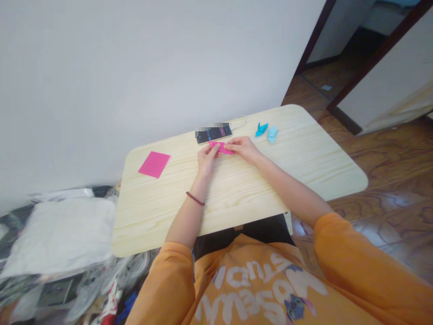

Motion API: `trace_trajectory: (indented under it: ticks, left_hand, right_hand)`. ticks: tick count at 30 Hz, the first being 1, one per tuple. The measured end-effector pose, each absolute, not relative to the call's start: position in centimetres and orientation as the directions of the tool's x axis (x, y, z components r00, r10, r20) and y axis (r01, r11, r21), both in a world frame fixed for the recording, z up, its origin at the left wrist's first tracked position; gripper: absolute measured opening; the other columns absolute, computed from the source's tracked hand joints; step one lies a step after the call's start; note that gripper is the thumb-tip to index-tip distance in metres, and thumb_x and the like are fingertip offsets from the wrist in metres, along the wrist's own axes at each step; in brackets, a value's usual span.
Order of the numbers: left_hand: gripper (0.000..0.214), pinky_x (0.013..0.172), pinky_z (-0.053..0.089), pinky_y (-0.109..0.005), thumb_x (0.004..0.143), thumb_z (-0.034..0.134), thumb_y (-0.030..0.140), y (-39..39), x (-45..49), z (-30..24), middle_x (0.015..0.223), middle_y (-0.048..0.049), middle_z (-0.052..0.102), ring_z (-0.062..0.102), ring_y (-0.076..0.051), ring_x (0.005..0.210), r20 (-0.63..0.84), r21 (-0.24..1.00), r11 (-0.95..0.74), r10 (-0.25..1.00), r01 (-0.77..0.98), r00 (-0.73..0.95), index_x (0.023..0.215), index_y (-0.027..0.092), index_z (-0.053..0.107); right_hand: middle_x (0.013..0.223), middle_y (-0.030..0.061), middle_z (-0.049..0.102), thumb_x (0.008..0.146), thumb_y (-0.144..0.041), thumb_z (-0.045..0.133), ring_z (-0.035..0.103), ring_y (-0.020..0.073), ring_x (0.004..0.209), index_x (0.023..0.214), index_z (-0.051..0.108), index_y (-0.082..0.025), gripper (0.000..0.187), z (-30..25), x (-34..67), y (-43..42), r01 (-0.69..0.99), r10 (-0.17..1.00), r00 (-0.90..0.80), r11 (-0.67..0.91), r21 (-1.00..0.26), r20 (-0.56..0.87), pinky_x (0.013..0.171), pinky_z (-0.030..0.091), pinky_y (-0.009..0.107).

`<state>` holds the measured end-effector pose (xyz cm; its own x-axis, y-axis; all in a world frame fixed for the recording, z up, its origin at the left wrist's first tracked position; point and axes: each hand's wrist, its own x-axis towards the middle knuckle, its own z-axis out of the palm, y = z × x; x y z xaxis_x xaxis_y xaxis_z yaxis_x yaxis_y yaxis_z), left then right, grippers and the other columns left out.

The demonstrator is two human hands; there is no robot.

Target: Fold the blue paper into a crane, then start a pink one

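A folded pink paper piece [221,147] lies on the light wooden table [237,194], held between both hands. My left hand [206,159] pinches its left end with closed fingers. My right hand [244,149] pinches its right end, fingers pressed together. A stack of pink paper sheets [154,164] rests to the left of my hands. Just beyond the hands lies a dark phone [213,133] with a lit screen.
Two folded paper figures, one blue [261,129] and one light blue [272,134], stand at the table's far right. A white cable [239,122] runs from the phone. White bags and clutter [57,239] lie on the floor at left. A doorway [341,49] opens at upper right.
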<state>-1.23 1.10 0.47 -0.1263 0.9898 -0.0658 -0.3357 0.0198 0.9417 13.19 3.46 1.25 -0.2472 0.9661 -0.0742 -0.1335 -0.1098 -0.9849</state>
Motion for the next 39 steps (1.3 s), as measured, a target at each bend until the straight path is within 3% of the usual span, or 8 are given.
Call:
trace_trajectory:
  ticks: [13,21,27,34,39]
  left_hand:
    - [0.014,0.049,0.041,-0.020,0.069,0.076,0.028,0.94,-1.37,0.72,0.055,0.0019,0.063,0.050,-0.007,0.047,-0.041,0.980,0.006,0.984,-0.199,-0.172,0.069,0.015,0.070]
    - [0.014,0.051,0.040,-0.020,0.068,0.076,0.029,0.92,-1.39,0.51,0.057,0.0014,0.063,0.051,-0.008,0.049,0.046,0.983,-0.079,0.980,-0.166,-0.192,0.068,0.016,0.069]
    - [0.015,0.053,0.041,-0.020,0.069,0.074,0.029,1.12,-1.13,0.23,0.061,0.0024,0.064,0.051,-0.006,0.050,-0.034,0.969,-0.031,0.966,-0.244,-0.258,0.066,0.016,0.066]
    - [0.013,0.056,0.047,-0.020,0.068,0.075,0.026,1.28,-1.13,0.41,0.064,0.0027,0.066,0.056,-0.006,0.052,-0.129,0.944,0.033,0.953,-0.329,-0.274,0.069,0.016,0.066]
    - [0.010,0.057,0.051,-0.022,0.069,0.073,0.021,1.19,-1.19,0.57,0.059,0.0019,0.065,0.060,-0.009,0.052,-0.163,0.937,0.065,0.950,-0.343,-0.267,0.068,0.015,0.065]
  right_hand:
    - [0.058,0.0024,0.067,0.049,-0.035,0.086,0.057,0.0120,0.055,0.059,0.067,-0.016,0.029,1.86,13.11,3.14,-0.049,0.978,-0.200,-0.067,-0.997,-0.056,0.054,0.045,0.024]
    - [0.055,-0.0006,0.064,0.056,-0.028,0.077,0.055,0.0104,0.054,0.057,0.064,-0.017,0.017,1.69,12.61,2.79,-0.158,0.952,-0.265,-0.201,-0.967,-0.155,0.055,0.044,0.023]
    - [0.054,-0.0015,0.061,0.058,-0.023,0.072,0.052,0.0097,0.053,0.058,0.066,-0.016,0.009,1.47,12.50,3.02,-0.163,0.954,-0.259,-0.195,-0.967,-0.149,0.054,0.040,0.023]
    - [0.059,0.0015,0.066,0.053,-0.019,0.077,0.058,0.0129,0.060,0.063,0.069,-0.016,0.013,1.37,12.71,3.52,-0.228,0.965,-0.214,-0.199,-0.953,-0.150,0.063,0.047,0.027]
    - [0.066,0.0018,0.070,0.055,-0.024,0.077,0.060,0.0134,0.062,0.068,0.071,-0.017,0.015,1.48,12.86,3.40,-0.161,0.993,-0.117,-0.052,-0.986,-0.033,0.064,0.050,0.028]
